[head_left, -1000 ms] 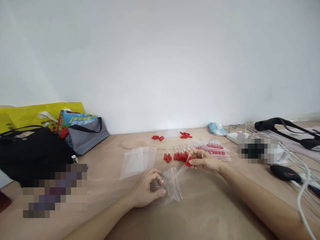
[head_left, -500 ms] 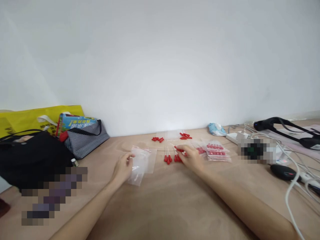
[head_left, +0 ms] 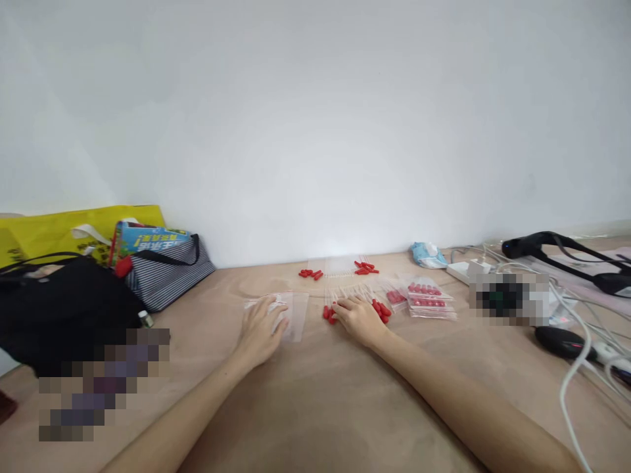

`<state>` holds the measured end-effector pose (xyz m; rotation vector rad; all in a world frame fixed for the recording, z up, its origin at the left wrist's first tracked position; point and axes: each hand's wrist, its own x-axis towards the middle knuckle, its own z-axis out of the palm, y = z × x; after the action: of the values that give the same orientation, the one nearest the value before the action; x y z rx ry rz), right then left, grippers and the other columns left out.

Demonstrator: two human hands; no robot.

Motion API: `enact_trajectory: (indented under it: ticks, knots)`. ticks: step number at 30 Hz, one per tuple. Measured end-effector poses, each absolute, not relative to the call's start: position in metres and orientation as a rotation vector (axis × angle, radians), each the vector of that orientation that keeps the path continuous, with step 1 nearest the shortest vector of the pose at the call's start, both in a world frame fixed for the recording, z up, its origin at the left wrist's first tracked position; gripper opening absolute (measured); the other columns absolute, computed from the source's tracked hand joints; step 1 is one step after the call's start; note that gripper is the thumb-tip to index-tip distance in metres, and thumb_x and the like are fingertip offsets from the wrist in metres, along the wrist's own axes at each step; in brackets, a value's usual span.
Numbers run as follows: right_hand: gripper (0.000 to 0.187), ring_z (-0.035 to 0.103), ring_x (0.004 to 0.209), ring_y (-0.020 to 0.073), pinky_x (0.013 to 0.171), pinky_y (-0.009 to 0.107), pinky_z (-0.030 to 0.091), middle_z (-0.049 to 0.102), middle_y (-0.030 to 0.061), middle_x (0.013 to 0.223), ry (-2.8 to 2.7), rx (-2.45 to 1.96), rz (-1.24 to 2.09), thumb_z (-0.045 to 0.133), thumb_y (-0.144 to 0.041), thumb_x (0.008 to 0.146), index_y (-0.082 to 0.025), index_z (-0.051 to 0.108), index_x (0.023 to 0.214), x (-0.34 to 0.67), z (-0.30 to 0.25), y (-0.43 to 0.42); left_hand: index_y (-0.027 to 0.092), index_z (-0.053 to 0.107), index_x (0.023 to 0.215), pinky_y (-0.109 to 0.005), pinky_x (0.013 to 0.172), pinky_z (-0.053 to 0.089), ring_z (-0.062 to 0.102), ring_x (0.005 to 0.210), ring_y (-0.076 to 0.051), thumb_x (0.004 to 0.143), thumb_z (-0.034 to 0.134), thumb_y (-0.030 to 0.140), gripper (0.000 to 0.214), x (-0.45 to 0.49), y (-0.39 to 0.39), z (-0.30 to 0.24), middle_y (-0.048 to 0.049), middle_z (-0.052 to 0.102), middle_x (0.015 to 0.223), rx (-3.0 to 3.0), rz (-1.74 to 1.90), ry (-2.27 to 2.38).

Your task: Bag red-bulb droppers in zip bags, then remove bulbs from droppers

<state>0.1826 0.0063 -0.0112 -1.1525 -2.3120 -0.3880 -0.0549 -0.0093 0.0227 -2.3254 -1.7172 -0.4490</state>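
Note:
My left hand [head_left: 262, 332] lies with its fingers spread over clear zip bags [head_left: 298, 318], touching them and covering part of them. My right hand [head_left: 361, 318] rests, fingers stretched to the left, over a row of thin pale sticks with red tips; it hides the middle of the row. Some red tips [head_left: 381, 310] show on its right, a few more on its left. Right of that hand are filled zip bags [head_left: 428, 302] with red-tipped pieces inside, stacked, and another filled bag [head_left: 395, 295] beside them.
Farther back lie more red-tipped sticks [head_left: 365, 269] and red pieces [head_left: 311, 274]. A striped bag [head_left: 167, 276], a black bag [head_left: 69, 315] and a yellow bag [head_left: 89, 223] stand left. On the right are a blue-white packet [head_left: 428, 255], white cables [head_left: 566, 394] and a black headset [head_left: 611, 282].
My left hand has opened and moved right, flat onto the bags. The right hand has shifted slightly left; the red-tipped stick it held is no longer seen in its fingers.

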Motion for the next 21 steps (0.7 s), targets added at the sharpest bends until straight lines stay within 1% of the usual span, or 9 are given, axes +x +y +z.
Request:
enact_trajectory:
  ticks: [3, 6, 8, 13, 16, 18, 21]
  knots:
    - [0.015, 0.054, 0.079, 0.0195, 0.071, 0.032, 0.030, 0.065, 0.0064, 0.080, -2.313, -1.194, -0.423, 0.048, -0.026, 0.084, -0.017, 0.060, 0.087, 0.181, -0.009, 0.001, 0.025, 0.043, 0.125, -0.050, 0.101, 0.016, 0.021, 0.128, -0.029, 0.086, 0.031, 0.038, 0.043, -0.036, -0.005, 0.018, -0.0092, 0.034, 0.137, -2.360, -0.159, -1.848]
    - [0.020, 0.053, 0.082, 0.0209, 0.075, 0.035, 0.027, 0.065, 0.0063, 0.081, -2.287, -1.240, -0.485, 0.047, -0.032, 0.084, -0.017, 0.058, 0.092, 0.179, -0.007, -0.005, 0.029, 0.027, 0.133, -0.056, 0.099, 0.013, 0.014, 0.130, -0.033, 0.085, 0.024, 0.051, 0.053, -0.029, 0.002, 0.014, -0.0082, 0.021, 0.142, -2.406, 0.040, -2.021]
    - [0.020, 0.052, 0.083, 0.0208, 0.077, 0.036, 0.026, 0.065, 0.0057, 0.082, -2.258, -1.260, -0.519, 0.047, -0.033, 0.084, -0.018, 0.059, 0.090, 0.177, -0.006, -0.008, 0.031, 0.021, 0.134, -0.058, 0.097, 0.013, 0.012, 0.130, -0.034, 0.083, 0.021, 0.055, 0.057, -0.028, 0.005, 0.015, -0.0074, 0.015, 0.144, -2.433, 0.109, -2.075]
    - [0.021, 0.050, 0.085, 0.0194, 0.078, 0.035, 0.024, 0.063, 0.0058, 0.088, -2.197, -1.222, -0.551, 0.046, -0.034, 0.084, -0.019, 0.060, 0.087, 0.178, -0.004, -0.016, 0.033, 0.018, 0.134, -0.061, 0.096, 0.012, 0.009, 0.130, -0.036, 0.082, 0.019, 0.058, 0.058, -0.029, 0.008, 0.020, -0.0075, 0.010, 0.144, -2.443, 0.185, -2.111]
    - [0.024, 0.049, 0.084, 0.0194, 0.076, 0.035, 0.025, 0.062, 0.0064, 0.088, -2.123, -1.304, -0.536, 0.042, -0.033, 0.085, -0.020, 0.061, 0.087, 0.190, 0.007, -0.014, 0.034, 0.017, 0.134, -0.059, 0.098, 0.010, 0.008, 0.130, -0.034, 0.082, 0.020, 0.057, 0.057, -0.039, 0.007, 0.022, -0.0068, 0.009, 0.144, -2.474, 0.172, -2.078]
    - [0.026, 0.049, 0.087, 0.0209, 0.076, 0.036, 0.026, 0.062, 0.0082, 0.090, -2.030, -1.496, -0.486, 0.040, -0.032, 0.085, -0.020, 0.062, 0.087, 0.208, 0.018, -0.007, 0.034, 0.018, 0.134, -0.057, 0.099, 0.010, 0.007, 0.131, -0.032, 0.083, 0.021, 0.055, 0.056, -0.052, 0.006, 0.022, -0.0061, 0.010, 0.144, -2.488, 0.167, -2.057]
    - [0.028, 0.049, 0.096, 0.0258, 0.077, 0.038, 0.030, 0.059, 0.0118, 0.100, -1.826, -2.018, -0.311, 0.041, -0.033, 0.083, -0.019, 0.062, 0.092, 0.248, 0.034, 0.006, 0.033, 0.019, 0.134, -0.055, 0.100, 0.010, 0.007, 0.131, -0.030, 0.083, 0.022, 0.053, 0.055, -0.074, 0.004, 0.021, -0.0065, 0.011, 0.144, -2.481, 0.160, -2.066]
